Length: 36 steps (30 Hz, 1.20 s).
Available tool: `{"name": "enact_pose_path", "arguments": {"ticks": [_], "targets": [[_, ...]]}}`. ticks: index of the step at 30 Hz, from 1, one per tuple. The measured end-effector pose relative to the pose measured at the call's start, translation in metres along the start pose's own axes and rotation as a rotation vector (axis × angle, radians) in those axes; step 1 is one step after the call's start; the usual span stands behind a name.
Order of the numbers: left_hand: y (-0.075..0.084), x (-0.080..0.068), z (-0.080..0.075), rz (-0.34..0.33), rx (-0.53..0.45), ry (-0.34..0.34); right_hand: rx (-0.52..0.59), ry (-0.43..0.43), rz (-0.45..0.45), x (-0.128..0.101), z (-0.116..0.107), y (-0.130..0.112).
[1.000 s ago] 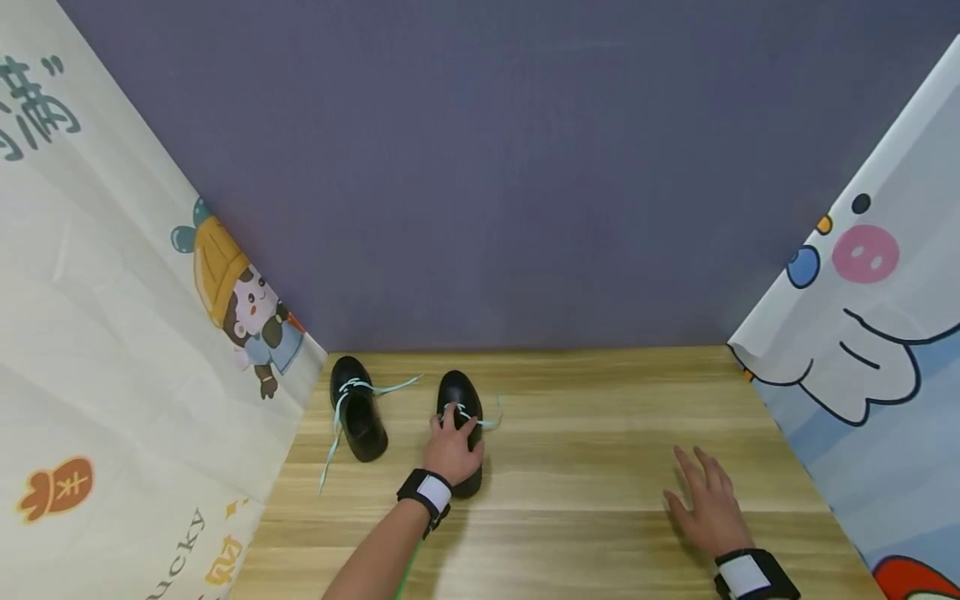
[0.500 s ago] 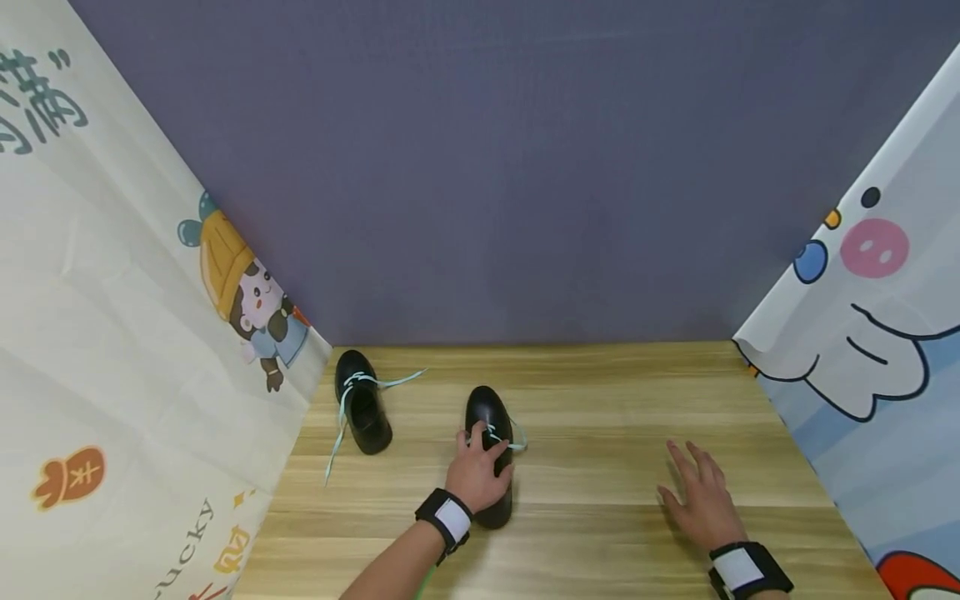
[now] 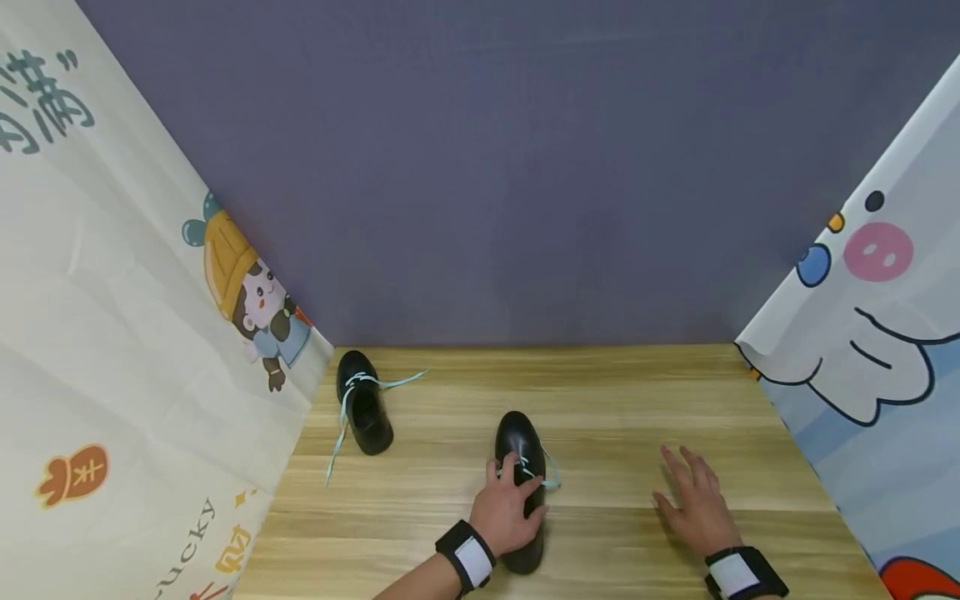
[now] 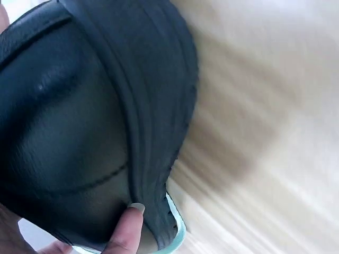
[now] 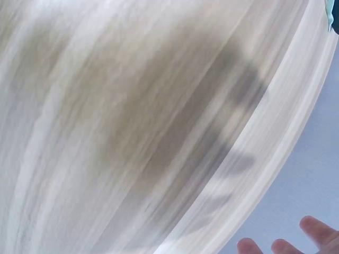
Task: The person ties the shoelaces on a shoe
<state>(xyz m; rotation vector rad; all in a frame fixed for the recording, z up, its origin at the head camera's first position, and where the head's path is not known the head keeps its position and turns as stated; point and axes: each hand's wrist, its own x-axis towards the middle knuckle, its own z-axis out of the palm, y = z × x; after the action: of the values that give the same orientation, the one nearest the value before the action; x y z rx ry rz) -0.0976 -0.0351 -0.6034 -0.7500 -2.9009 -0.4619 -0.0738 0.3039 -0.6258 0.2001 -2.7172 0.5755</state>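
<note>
My left hand (image 3: 507,510) grips a black lace-up shoe (image 3: 516,433) across its middle, toe pointing to the back wall. Its pale blue lace (image 3: 553,472) hangs out on the right side. Up close in the left wrist view, the heel part of the shoe (image 4: 63,132) fills the left half, with a thumb or finger (image 4: 127,228) against its side. Whether the sole touches the table, I cannot tell. My right hand (image 3: 697,508) is over the wooden surface farther right, fingers spread and holding nothing; only its fingertips (image 5: 315,230) show in the right wrist view.
A second black shoe (image 3: 367,417) with loosened pale blue laces stands at the back left. The wood-grain tabletop (image 3: 615,392) ends at a dark purple-grey wall (image 3: 525,167). Printed white sheets border it on the left (image 3: 135,333) and right (image 3: 832,367).
The left hand has carried or slid the held shoe to the right and nearer to me. The right hand has barely moved, and the other shoe stays in place.
</note>
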Motion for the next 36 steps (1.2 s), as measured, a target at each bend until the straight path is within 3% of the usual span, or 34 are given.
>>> {"name": "enact_pose_path", "arguments": {"ticks": [6,14,17,21,26,30,36], "targets": [[0.017,-0.012,0.004,0.070,0.000,-0.021,0.015,0.014,-0.036,-0.001,0.010,-0.004],[0.030,-0.025,0.009,0.156,-0.030,0.040,0.065,-0.029,-0.033,-0.005,0.021,-0.022],[0.026,-0.025,0.007,0.122,-0.061,0.089,0.092,-0.034,-0.042,-0.001,0.026,-0.031],[0.013,-0.018,0.004,0.014,-0.131,0.137,0.143,-0.063,-0.053,0.008,0.030,-0.047],[-0.003,-0.010,-0.003,-0.072,-0.297,0.045,0.228,-0.122,-0.101,0.018,0.039,-0.072],[-0.009,-0.009,-0.002,-0.088,-0.429,-0.026,0.296,-0.196,-0.152,0.018,0.050,-0.091],[-0.012,-0.013,0.005,-0.076,-0.480,-0.037,0.341,-0.347,-0.085,0.009,0.060,-0.112]]}}
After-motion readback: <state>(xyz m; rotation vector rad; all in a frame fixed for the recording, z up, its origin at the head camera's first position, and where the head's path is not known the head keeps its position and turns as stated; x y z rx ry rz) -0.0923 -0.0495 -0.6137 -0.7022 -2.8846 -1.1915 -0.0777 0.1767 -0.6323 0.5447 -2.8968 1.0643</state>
